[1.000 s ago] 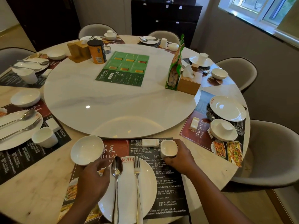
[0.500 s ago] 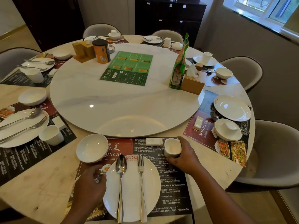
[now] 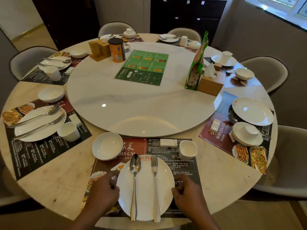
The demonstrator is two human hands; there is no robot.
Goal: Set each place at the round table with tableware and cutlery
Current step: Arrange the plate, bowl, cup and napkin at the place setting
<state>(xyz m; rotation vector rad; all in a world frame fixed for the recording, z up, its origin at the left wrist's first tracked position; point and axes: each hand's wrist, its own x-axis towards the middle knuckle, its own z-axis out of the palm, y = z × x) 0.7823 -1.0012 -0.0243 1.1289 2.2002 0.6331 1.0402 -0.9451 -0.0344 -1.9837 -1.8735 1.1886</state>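
The white round dinner plate point(image 3: 144, 201) covers much of the dark printed paper placemat point(image 3: 186, 165), whose small print is too fine to read. The left hand point(image 3: 103, 190) and the right hand point(image 3: 188, 194) sit at the plate's opposite rims with the undersides of the fingers out of sight, so grip or mere touch cannot be told. Both forearms run off the bottom edge. At the right-hand place, steel cutlery point(image 3: 232, 119) lies mostly hidden under a second white plate point(image 3: 252, 111) and a white bowl point(image 3: 247, 133). The green snack pouch point(image 3: 196, 63) hides part of the wooden tissue box point(image 3: 211, 84). The window point(image 3: 282, 7) is cut off at the top right corner.
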